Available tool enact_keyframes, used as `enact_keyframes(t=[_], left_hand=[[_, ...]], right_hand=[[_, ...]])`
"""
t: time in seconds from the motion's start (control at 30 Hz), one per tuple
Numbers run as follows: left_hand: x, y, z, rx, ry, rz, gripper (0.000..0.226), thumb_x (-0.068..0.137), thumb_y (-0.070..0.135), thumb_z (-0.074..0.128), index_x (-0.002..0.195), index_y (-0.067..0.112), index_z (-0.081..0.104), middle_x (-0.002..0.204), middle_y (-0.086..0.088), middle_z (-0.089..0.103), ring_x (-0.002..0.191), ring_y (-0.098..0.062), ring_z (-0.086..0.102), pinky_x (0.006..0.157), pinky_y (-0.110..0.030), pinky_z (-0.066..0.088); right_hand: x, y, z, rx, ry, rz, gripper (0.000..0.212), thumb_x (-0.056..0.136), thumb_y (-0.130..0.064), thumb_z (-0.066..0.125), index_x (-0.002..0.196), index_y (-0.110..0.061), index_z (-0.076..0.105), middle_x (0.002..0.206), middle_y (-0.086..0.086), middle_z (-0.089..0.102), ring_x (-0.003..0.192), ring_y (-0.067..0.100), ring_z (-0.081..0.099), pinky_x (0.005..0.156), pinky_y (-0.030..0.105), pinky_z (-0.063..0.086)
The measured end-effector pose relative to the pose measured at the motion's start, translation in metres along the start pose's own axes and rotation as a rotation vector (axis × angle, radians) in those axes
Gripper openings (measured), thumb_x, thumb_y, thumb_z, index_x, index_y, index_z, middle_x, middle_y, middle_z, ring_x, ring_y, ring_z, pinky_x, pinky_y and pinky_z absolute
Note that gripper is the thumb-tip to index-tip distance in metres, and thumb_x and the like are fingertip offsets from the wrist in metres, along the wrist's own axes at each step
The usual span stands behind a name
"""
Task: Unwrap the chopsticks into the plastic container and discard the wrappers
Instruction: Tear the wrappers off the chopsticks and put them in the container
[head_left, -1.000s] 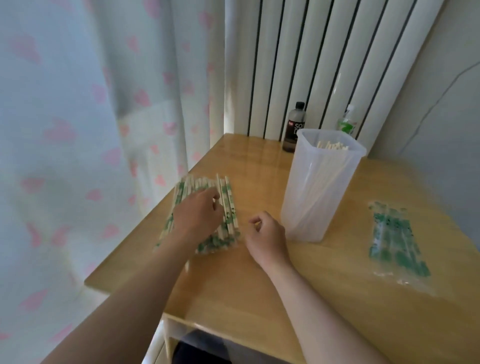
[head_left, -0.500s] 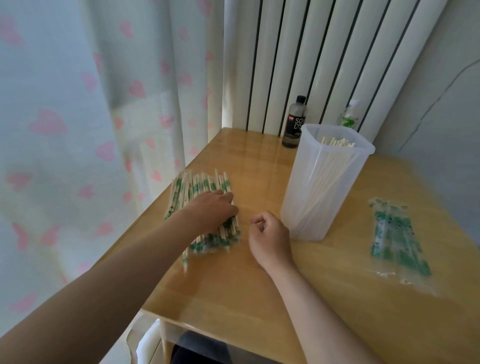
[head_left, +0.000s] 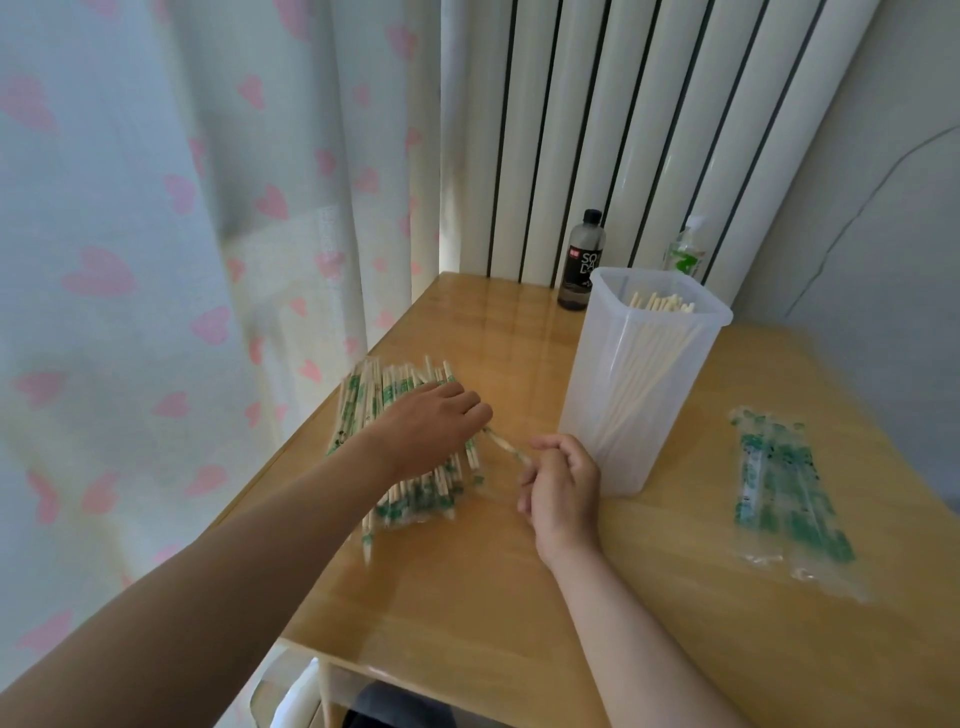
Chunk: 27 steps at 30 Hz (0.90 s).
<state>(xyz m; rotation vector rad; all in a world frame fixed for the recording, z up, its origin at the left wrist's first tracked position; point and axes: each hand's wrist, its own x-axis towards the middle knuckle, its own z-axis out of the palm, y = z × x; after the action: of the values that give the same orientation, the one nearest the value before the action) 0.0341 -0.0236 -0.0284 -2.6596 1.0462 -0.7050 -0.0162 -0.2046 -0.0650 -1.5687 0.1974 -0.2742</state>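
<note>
You are looking down at a glossy wooden table (head_left: 467, 613) lying under both hands. Just beyond your left hand (head_left: 426, 431), a pale curtain (head_left: 130, 260) printed with pink hearts is hanging and letting soft daylight glow through. Beyond your right hand (head_left: 561, 488), a white ribbed radiator (head_left: 649, 130) is standing behind the table's far edge, and a grey wall (head_left: 909, 234) is running off to that hand's right.

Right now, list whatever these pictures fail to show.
Head view only:
1. Left hand: fingertips curl under, hiding its grip on the blurred wrapped pair, which the right hand pinches.
2. Green-labelled bottle: base hidden behind the plastic container.
3. Loose chopsticks inside: frosted wall blurs their count.
</note>
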Motion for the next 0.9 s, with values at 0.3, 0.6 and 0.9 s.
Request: enact_keyframes(t=[0.3, 0.6, 0.9], left_hand=[[0.046, 0.017, -0.076, -0.777, 0.404, -0.701, 0.013, 0.104, 0.022, 0.051, 0.097, 0.012, 0.053, 0.08, -0.009, 0.062, 0.067, -0.02, 0.055, 0.061, -0.029, 0.046], [0.049, 0.026, -0.093, -1.183, 0.477, -0.883, 0.006, 0.099, 0.019, 0.062, 0.093, 0.019, 0.06, 0.08, -0.013, 0.071, 0.078, -0.034, 0.068, 0.076, -0.055, 0.058], [0.049, 0.051, -0.066, -1.268, 0.306, -0.922, 0.021, 0.099, 0.021, 0.062, 0.089, 0.005, 0.071, 0.072, -0.001, 0.064, 0.071, -0.014, 0.062, 0.077, -0.044, 0.059]], right_hand=[[0.0, 0.003, -0.001, -0.119, -0.19, -0.068, 0.021, 0.099, -0.015, 0.053, 0.113, -0.026, 0.063, 0.068, 0.002, 0.057, 0.049, 0.014, 0.051, 0.047, 0.027, 0.04], [-0.005, -0.002, -0.008, -0.132, -0.334, -0.129, 0.04, 0.104, -0.027, 0.059, 0.075, 0.001, 0.058, 0.057, -0.006, 0.033, 0.054, 0.01, 0.032, 0.057, 0.028, 0.028], [0.002, 0.003, -0.013, -0.042, -0.387, 0.03, 0.038, 0.105, -0.018, 0.057, 0.077, 0.007, 0.053, 0.068, 0.012, 0.042, 0.052, 0.016, 0.033, 0.05, 0.027, 0.025]])
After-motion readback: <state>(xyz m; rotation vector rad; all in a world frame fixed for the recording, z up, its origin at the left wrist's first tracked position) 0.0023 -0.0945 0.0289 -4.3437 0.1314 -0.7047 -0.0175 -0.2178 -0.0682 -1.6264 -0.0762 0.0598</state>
